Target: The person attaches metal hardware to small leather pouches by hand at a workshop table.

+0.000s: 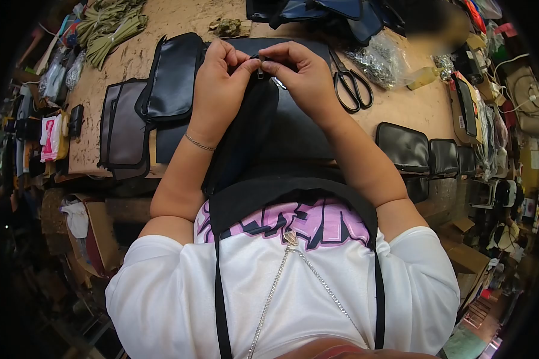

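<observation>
My left hand (221, 78) and my right hand (302, 72) meet over the worktable, both closed in a fingertip pinch. Between them they hold the end of a black zipper, and a small metal zipper pull (260, 73) hangs just below the fingertips. The exact grip on the zipper is partly hidden by the thumbs. Black fabric (242, 137) trails from there down toward my lap. Beneath my hands lies a flat black leather-like panel (302, 128). Left of my left wrist sits a shiny black bag piece (175, 76).
Black-handled scissors (353, 90) lie right of my right hand, near a clear plastic bag of small metal parts (382, 60). Black pouches (403, 146) sit at the right front edge. Dark panels (126, 122) and bundled tan strips (111, 27) are on the left.
</observation>
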`<action>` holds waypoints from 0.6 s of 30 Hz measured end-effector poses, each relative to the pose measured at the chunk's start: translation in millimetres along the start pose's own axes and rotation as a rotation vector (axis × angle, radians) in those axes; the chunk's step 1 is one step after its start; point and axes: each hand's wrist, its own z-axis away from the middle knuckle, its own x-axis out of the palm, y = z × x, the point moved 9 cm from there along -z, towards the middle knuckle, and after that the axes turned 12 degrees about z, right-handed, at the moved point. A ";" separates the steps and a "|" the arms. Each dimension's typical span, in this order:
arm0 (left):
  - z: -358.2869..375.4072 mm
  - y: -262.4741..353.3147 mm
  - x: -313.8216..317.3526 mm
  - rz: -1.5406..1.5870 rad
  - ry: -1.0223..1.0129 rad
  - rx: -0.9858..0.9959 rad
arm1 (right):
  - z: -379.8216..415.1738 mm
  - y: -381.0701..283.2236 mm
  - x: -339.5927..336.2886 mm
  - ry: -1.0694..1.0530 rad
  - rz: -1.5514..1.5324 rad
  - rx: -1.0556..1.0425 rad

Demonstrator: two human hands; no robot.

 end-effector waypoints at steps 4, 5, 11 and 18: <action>1.1 4.0 -1.5 -0.062 0.025 0.008 | 3.8 -11.8 -1.3 0.035 0.084 -0.025; 1.0 3.5 -1.5 -0.063 0.024 0.005 | 4.3 -14.6 -1.8 0.047 0.119 -0.041; 4.6 12.5 -0.2 -0.071 0.059 0.028 | 7.5 -25.5 -0.8 0.076 0.295 -0.170; 1.8 7.9 -2.1 -0.038 0.009 -0.012 | 14.7 -4.3 7.6 0.124 0.025 -0.011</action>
